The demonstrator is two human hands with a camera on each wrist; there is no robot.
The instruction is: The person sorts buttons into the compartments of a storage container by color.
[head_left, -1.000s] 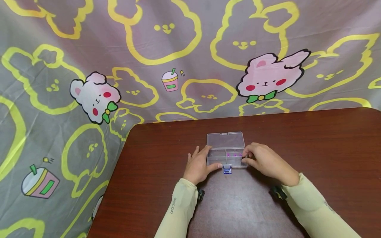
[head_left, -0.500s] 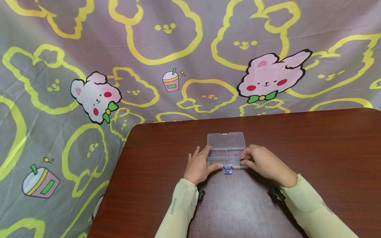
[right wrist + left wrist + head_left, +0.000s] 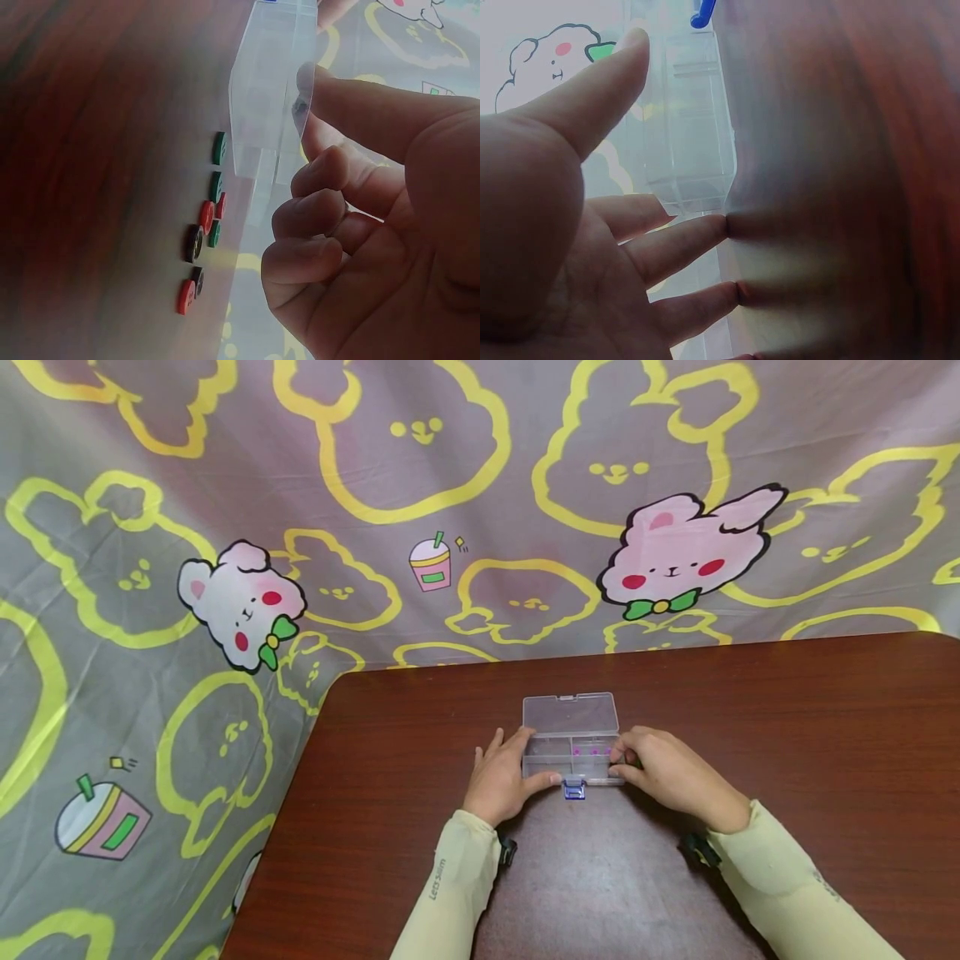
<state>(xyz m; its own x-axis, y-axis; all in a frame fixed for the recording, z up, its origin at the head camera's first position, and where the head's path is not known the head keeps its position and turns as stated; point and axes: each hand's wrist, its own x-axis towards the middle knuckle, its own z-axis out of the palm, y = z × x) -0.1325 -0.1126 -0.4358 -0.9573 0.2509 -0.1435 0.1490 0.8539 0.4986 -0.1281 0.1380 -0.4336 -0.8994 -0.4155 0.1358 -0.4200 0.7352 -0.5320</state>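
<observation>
A clear plastic divided box (image 3: 547, 767) stands on the table with its lid (image 3: 570, 714) tipped back and a blue latch (image 3: 574, 790) at the front. My left hand (image 3: 497, 777) braces its left end, fingers straight and spread, thumb along the front edge. At the right end, my right hand (image 3: 663, 768) has thumb and forefinger over the rim. In the right wrist view they pinch a small dark button (image 3: 300, 109), partly seen through the box wall. Small purple spots (image 3: 576, 752) show in the back right compartment.
Several loose red, green and black buttons, among them a green button (image 3: 219, 148) and a red button (image 3: 187, 297), lie on the brown table (image 3: 390, 793) beside the right hand. A patterned cloth (image 3: 480, 593) hangs behind the table.
My right fingertips reached a little left over the box, then drew slightly back right, uncovering a purple spot near the right end. The left hand and box stay in place.
</observation>
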